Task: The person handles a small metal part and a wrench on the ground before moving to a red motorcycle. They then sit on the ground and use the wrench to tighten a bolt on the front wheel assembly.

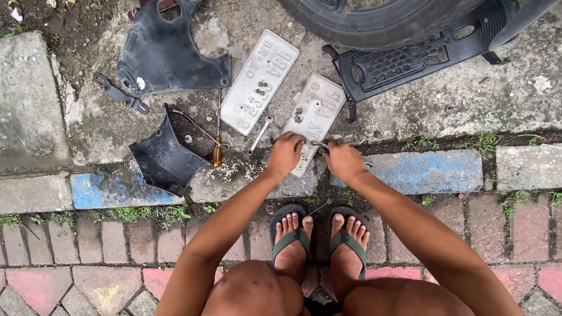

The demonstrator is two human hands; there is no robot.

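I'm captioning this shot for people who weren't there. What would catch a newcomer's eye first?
Probably the two pale metal plates lying on the concrete at centre, with the left hand and right hand meeting over the nearer plate around a small metal tool. Next, the black plastic panels at upper left and the tyre along the top.

Soft, even daylight falls from overhead, flat as under an overcast sky. Shadows are faint: only a thin dark patch under the tyre point(374, 20) and beneath the black plastic panels just left of it. The pale metal plates give no glare. Focus is sharp throughout, with slight wide-angle stretching toward the corners.
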